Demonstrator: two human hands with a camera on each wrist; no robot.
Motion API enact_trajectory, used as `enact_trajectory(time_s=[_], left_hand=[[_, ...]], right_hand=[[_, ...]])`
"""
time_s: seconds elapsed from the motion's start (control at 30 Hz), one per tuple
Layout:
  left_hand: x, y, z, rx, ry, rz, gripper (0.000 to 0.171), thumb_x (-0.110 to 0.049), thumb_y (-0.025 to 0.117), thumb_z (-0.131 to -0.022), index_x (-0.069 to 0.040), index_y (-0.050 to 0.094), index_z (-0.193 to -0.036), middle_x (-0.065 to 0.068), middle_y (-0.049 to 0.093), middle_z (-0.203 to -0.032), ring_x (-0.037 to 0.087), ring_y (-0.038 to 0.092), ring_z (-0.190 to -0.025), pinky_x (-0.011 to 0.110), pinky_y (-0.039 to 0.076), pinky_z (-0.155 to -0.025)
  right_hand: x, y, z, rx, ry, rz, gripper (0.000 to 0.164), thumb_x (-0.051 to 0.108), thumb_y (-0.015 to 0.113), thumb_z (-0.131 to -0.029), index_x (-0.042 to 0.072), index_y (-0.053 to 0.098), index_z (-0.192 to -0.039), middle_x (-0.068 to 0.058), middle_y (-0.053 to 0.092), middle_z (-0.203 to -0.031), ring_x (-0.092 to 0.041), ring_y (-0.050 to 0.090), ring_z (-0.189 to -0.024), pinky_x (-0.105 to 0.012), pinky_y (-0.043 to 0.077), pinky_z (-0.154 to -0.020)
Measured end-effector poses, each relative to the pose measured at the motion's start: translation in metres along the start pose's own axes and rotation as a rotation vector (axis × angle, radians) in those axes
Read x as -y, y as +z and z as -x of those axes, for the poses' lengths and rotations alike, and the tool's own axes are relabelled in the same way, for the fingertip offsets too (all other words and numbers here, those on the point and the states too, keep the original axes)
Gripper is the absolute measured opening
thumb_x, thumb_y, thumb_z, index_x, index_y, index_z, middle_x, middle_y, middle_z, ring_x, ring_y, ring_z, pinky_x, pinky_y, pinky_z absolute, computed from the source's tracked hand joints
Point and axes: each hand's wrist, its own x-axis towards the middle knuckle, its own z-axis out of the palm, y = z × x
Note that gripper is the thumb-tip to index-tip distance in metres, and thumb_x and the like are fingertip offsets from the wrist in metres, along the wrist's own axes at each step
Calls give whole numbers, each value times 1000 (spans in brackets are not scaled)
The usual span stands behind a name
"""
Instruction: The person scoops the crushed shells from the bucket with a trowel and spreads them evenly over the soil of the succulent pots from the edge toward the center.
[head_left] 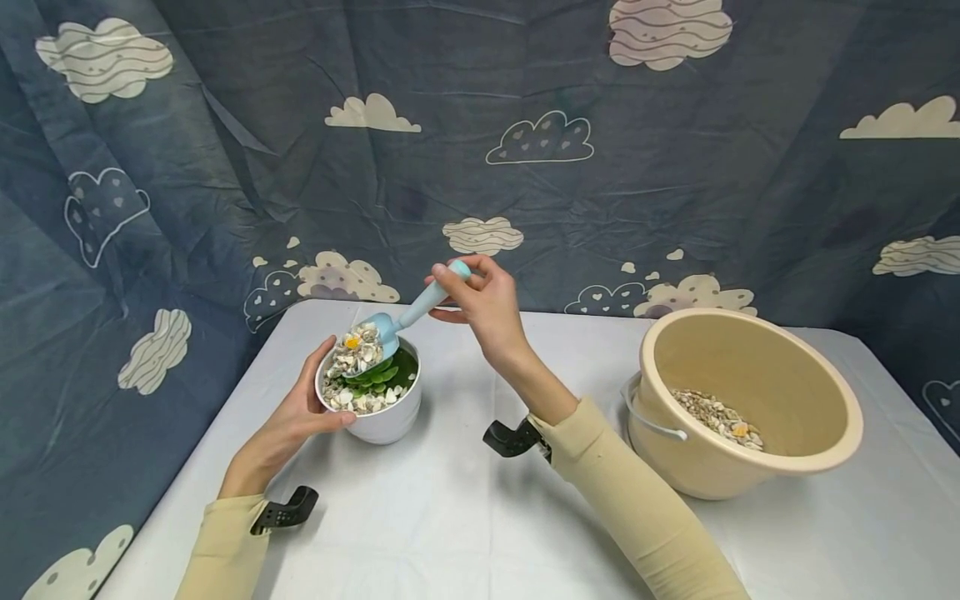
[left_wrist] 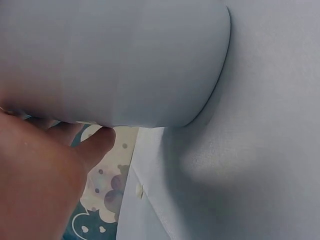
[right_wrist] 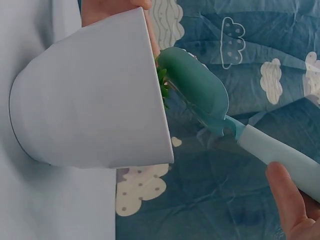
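Observation:
A white flower pot (head_left: 386, 421) stands on the table with a green leafy plant (head_left: 375, 377) and pale shell pieces inside. My left hand (head_left: 300, 408) grips the pot's left side, thumb at the front of the rim and fingers round the far side. In my right hand (head_left: 483, 304) is a light blue garden scoop (head_left: 423, 304), pinched near the end of its handle. The scoop's blade (right_wrist: 195, 85) tilts down over the pot's rim, loaded with shell bits (head_left: 358, 350) and one orange piece. Its blade overlaps the plant in the head view.
On the right stands a beige bucket (head_left: 750, 333) with a layer of shell bits (head_left: 720, 417) inside and its handle hanging at the left. White cloth covers the table (head_left: 420, 533). A dark cloud-patterned curtain (head_left: 450, 192) hangs behind and to the left.

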Motion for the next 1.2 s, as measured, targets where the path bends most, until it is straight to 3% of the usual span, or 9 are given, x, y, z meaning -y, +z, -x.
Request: enact_trajectory(time_s=[0.47,0.63,0.87,1.1,1.2], left_hand=[[-2,0,2,-21,-10,-63,107,-3,74,-82,-30,4,-158,13,8,-160,32,16,-144,17,33,-101],[-2,0,1,-19,-10,-55,106,-4,74,-83,-30,5,-158,14,8,-159,34,17,-143,18,34,-100],[-1,-1,1,-1,-1,-26,107,-3,73,-83,-27,1,-159,14,5,-160,34,13,-144,19,34,-102],[-1,-2,1,11,-3,-35,104,-4,70,-85,-30,1,-158,11,1,-162,31,8,-146,18,31,-103],[0,-2,1,12,-5,-38,104,-4,70,-85,-28,0,-159,11,1,-162,30,8,-146,25,27,-109]], right_hand=[[0,-2,2,-4,-10,2,25,15,69,-94,-1,56,-108,-19,71,-100,-26,71,-84,-47,57,-74],[-5,-6,1,-35,27,-21,26,17,69,-94,0,56,-107,-19,72,-99,-24,71,-79,-46,57,-73],[-10,-14,-2,-106,104,-94,28,19,70,-94,-1,56,-108,-18,72,-98,-22,71,-74,-43,57,-72],[-12,-23,-8,-140,113,-139,31,20,69,-95,-1,56,-113,-19,71,-103,-23,71,-77,-42,57,-74],[-14,-24,-11,-149,117,-134,31,21,69,-95,-1,56,-114,-19,70,-105,-25,71,-80,-40,57,-74]])
